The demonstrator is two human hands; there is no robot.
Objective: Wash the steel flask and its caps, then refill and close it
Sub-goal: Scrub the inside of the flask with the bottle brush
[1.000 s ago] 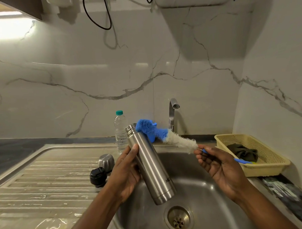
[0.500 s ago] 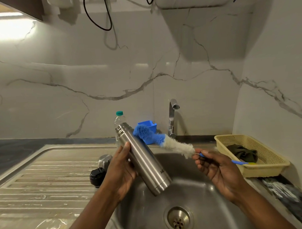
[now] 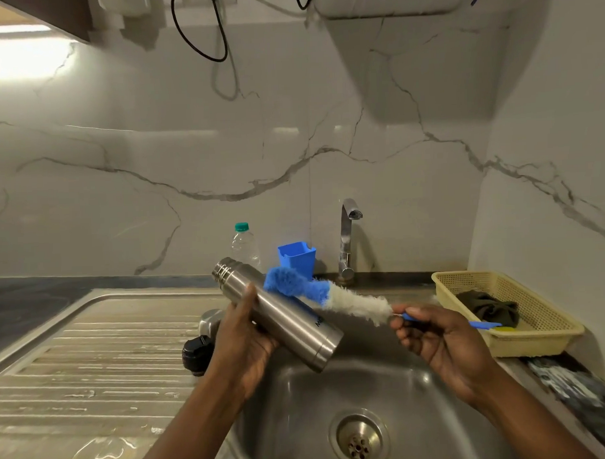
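Describer: Since a second ago the flask (image 3: 276, 312) has tipped flatter, and its open mouth has swung up and left, away from the brush (image 3: 327, 295). The blue head of the brush now sits beside the upper body of the flask, not at the mouth.

Listener: Who holds what?

Describer: The left hand (image 3: 242, 348) wraps round the middle of the flask, thumb lying along the top. The right hand (image 3: 435, 338) pinches the thin blue handle of the brush, just behind the white bristles. The hands are apart, with the flask's base between them, over the left half of the sink (image 3: 420, 397).

Listener: Does the brush touch the flask?

Describer: I cannot tell; they overlap from this angle.

Listener: How would the flask handle?

Describer: It is probably rigid and smooth, and slick if wet. It looks uncapped and may be fairly light. A full wrap round the middle, as now, seems safest. The brush head looks soft and bendy.

Listener: And the caps?

Describer: A black cap (image 3: 195, 351) and a steel cap (image 3: 208, 323) sit on the drainboard at the sink's left edge, just behind the left hand.
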